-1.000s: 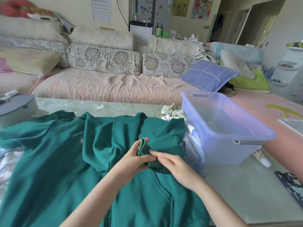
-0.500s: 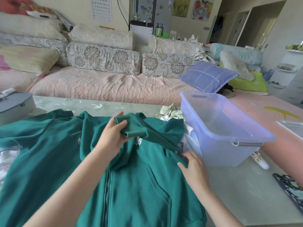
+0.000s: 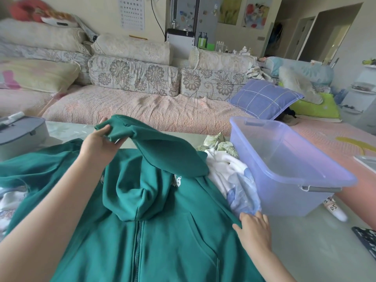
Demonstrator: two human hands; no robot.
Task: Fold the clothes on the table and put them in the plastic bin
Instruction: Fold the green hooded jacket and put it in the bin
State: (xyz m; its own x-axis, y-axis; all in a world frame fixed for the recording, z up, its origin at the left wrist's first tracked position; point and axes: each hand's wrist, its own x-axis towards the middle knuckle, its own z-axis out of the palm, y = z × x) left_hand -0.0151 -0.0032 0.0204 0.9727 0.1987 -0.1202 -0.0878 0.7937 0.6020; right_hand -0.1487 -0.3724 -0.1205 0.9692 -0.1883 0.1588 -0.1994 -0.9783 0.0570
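A green zip hoodie [image 3: 154, 231] lies spread front-up across the table, hood bunched over its chest. My left hand [image 3: 99, 145] grips the cuff of its right sleeve [image 3: 162, 149] and holds it lifted over the far side of the table. My right hand [image 3: 254, 231] rests on the hoodie's right edge, fingers mostly straight, pressing the cloth down. A clear purple plastic bin [image 3: 325, 180] stands to the right with nothing visible inside. White and blue clothes [image 3: 234, 176] and a leaf-print piece [image 3: 217, 143] are heaped between hoodie and bin.
A grey case [image 3: 20, 135] sits at the table's far left. A white tube [image 3: 335, 208] lies by the bin's near corner and a dark patterned object [image 3: 366, 239] at the right edge. A sofa [image 3: 142, 110] runs behind the table.
My left hand carried the sleeve cuff up and away to the far left, stretching the sleeve out. My right hand let go of the cuff and moved to the hoodie's right edge.
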